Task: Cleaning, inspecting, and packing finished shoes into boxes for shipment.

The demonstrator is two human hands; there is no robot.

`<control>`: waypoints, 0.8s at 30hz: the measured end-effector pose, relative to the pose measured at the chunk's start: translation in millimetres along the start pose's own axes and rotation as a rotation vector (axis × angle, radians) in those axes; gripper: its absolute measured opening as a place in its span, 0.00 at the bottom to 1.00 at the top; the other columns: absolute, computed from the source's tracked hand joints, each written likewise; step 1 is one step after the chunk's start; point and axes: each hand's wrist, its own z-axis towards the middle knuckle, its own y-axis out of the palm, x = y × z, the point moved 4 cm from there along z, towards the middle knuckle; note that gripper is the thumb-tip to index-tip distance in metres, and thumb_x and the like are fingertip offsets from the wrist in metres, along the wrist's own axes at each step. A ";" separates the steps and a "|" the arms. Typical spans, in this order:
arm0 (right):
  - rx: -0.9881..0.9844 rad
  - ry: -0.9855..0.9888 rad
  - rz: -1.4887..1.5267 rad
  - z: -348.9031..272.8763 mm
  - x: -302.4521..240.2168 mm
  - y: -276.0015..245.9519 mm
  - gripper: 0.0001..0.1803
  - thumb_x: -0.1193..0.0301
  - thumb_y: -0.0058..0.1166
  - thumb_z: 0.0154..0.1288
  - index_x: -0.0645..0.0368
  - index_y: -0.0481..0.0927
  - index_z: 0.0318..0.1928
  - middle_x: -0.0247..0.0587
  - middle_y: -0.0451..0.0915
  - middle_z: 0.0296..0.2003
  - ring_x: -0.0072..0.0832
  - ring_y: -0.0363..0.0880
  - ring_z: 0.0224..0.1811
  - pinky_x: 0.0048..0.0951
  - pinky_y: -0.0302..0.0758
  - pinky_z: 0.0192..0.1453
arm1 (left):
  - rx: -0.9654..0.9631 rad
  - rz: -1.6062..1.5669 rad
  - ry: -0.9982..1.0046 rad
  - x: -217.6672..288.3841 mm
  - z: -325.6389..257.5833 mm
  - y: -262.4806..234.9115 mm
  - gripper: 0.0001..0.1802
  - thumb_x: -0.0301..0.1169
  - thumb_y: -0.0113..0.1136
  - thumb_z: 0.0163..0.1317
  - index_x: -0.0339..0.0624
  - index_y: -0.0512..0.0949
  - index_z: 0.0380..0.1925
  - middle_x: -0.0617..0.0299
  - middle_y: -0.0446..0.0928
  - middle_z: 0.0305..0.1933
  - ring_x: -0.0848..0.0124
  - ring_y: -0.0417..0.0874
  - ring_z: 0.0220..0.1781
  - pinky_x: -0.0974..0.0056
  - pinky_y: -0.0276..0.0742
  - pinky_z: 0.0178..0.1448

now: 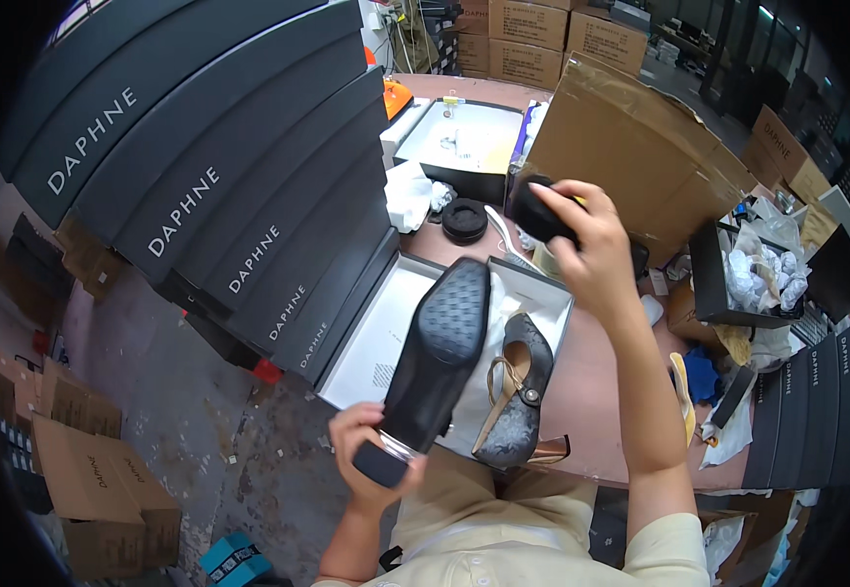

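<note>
Left hand [374, 452]: closed round the heel end of a black block-heeled shoe [441, 357], sole up, textured tread facing the camera, toe pointing away over the open shoe box [386, 333]. Heel tip just above the fingers.

Right hand [586, 249]: raised beyond the shoe box, fingers wrapped round a black sponge pad [539, 215], dark and rounded; finer detail not resolvable.

Open shoe box: white-lined, on the near left part of the table [601, 382]. Inside it, right of the held shoe, a second shoe [518, 391] lying on white paper, dark upper with tan strap and buckle, heel toward the table's near edge.

Behind the shoe box: round black disc [465, 219] on the table, crumpled white paper [408, 194] to its left, a second open box with papers [464, 137] farther back.

Left of the shoe box: tall leaning stack of black shoe boxes [209, 176], touching or nearly touching its left wall.

Right of the shoe box, well apart: large brown carton flap [630, 147], black box stuffed with white tissue [753, 269], blue cloth [704, 377] near the table's right edge.

Below the stack: brown cartons [92, 479] on the stained floor [209, 421].
</note>
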 end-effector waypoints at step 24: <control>-0.133 0.455 0.223 -180.5 28.6 -56.2 0.33 0.79 0.42 0.41 0.63 0.74 0.55 0.47 0.70 0.52 0.41 0.68 0.56 0.35 0.61 0.64 | -0.049 0.098 -0.366 24.2 -19.8 -15.5 0.43 0.44 0.66 0.53 0.34 0.58 0.63 0.45 0.72 0.53 0.54 0.82 0.44 0.57 0.80 0.42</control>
